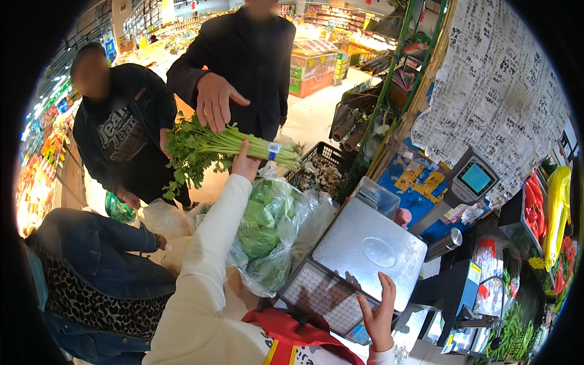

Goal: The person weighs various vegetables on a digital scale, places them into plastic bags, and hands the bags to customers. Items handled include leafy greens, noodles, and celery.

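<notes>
My left hand (245, 163), at the end of an outstretched arm, grips a bunch of celery (242, 145) from below. The leafy end points left; a blue band and a white label circle the stalks near the roots. Another person's hand (214, 101) is just over the stalks; whether it touches them I cannot tell. My right hand (381, 315) hovers with fingers apart over the near edge of a weighing scale, by its keypad (324, 292). Nothing lies on the scale's metal plate (369, 246). Below my left forearm's far side sits a clear plastic bag of green leafy vegetables (262, 223).
Two people in dark clothes face me, and a person in a denim jacket (100, 255) stands close at left. A black crate (326, 169) holds vegetable scraps. The scale's display (474, 178) rises on a post beside a metal cylinder (449, 242). Red peppers (534, 207) are at right.
</notes>
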Motion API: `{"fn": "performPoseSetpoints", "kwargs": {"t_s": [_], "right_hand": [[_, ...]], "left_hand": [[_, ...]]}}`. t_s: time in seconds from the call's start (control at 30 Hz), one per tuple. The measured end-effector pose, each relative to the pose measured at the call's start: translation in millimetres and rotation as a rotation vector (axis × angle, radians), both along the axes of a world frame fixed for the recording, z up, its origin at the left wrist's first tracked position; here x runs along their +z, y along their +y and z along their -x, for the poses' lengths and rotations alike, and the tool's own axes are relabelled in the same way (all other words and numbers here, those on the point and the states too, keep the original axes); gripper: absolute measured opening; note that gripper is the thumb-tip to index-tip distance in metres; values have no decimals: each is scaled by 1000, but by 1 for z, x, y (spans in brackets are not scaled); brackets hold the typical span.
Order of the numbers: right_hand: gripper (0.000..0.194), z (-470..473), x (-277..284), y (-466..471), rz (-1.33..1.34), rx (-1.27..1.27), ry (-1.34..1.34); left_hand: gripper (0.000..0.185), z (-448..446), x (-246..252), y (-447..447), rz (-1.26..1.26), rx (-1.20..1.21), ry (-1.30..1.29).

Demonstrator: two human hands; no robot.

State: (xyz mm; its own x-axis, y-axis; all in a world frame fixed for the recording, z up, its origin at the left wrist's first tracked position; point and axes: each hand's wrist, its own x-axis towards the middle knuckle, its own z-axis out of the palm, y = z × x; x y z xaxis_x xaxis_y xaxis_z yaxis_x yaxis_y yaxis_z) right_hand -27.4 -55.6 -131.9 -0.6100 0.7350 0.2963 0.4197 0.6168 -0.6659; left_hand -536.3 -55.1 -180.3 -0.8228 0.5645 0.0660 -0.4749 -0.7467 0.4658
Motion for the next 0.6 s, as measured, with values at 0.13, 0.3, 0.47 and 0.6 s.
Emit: {"fn": "performPoseSetpoints", "kwargs": {"t_s": [0.13,0.3,0.47,0.6], "right_hand": [[61,-3,-9,-2,27,-35,-10],[59,-4,-17,-3,38,-42,-1],[57,1,-20,-3,51,-16,-10],[56,9,-23,-3,40,15,-9]], "left_hand": [[38,23,-1,-4,14,31,-55],[43,33,1,-4,57,64,-104],[54,51,1,1,71,158,-187],[48,79,5,3,49,188,-157]]}}
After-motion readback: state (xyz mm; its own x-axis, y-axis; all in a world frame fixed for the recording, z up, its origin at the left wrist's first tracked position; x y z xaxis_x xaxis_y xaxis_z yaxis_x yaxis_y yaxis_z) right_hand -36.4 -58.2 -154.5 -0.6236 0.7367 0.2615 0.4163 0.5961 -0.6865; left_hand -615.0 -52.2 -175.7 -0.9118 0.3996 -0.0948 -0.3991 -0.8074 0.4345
